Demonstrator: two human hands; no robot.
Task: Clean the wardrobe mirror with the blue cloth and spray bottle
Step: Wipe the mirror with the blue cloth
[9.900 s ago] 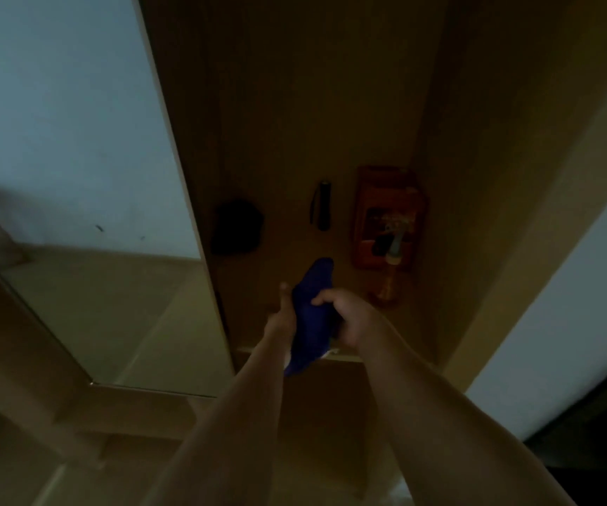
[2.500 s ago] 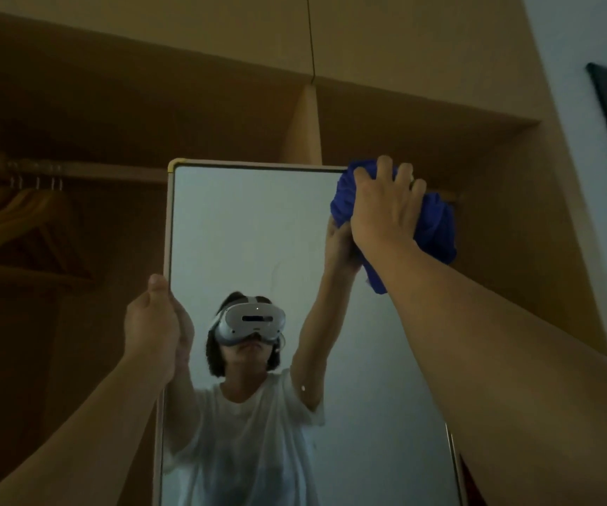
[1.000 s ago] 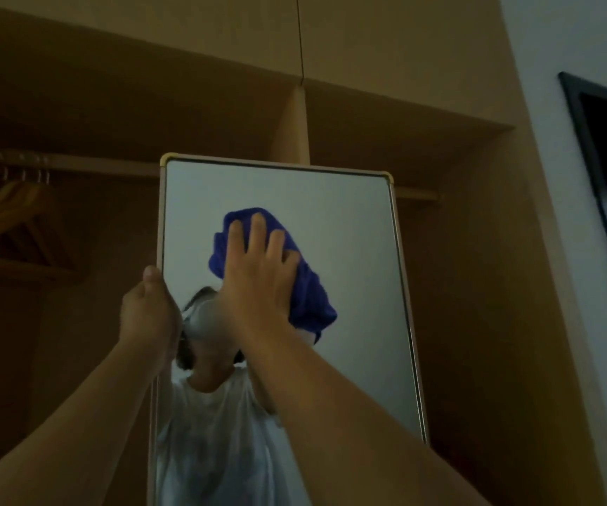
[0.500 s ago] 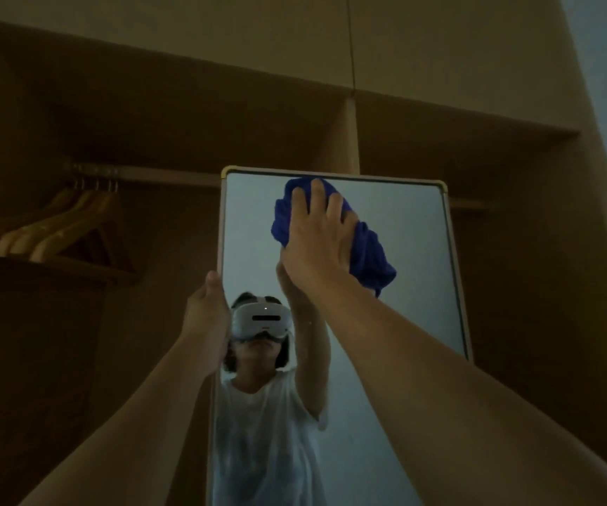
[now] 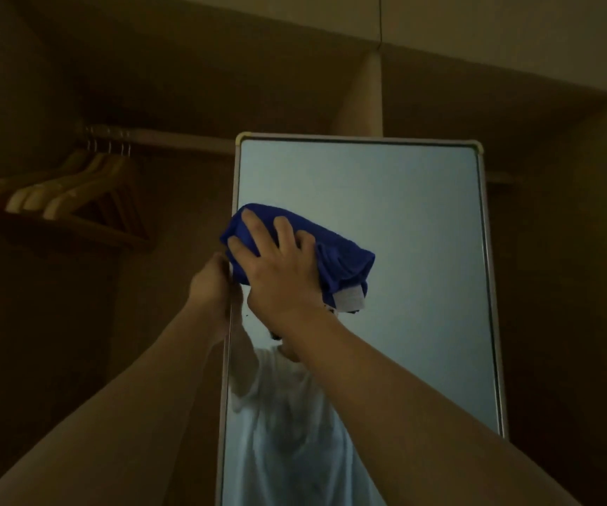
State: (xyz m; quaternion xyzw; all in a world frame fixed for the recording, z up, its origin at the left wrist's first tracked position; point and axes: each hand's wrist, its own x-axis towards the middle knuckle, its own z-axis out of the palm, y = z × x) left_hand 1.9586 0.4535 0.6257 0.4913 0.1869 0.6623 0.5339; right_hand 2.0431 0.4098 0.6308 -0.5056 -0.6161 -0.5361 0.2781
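The wardrobe mirror stands upright in a pale metal frame in front of the open wardrobe. My right hand presses the bunched blue cloth flat against the glass near the mirror's left edge, fingers spread over it. A white label hangs from the cloth's lower right. My left hand grips the mirror's left frame edge just below the cloth. The glass reflects a person in a white shirt. No spray bottle is in view.
Several wooden hangers hang from a rail at the upper left inside the wardrobe. A vertical wooden divider rises behind the mirror's top. Dark wardrobe panels lie on both sides of the mirror.
My right hand has moved the cloth down and left, from near the mirror's top edge to its left edge. My left hand has stayed on the left frame.
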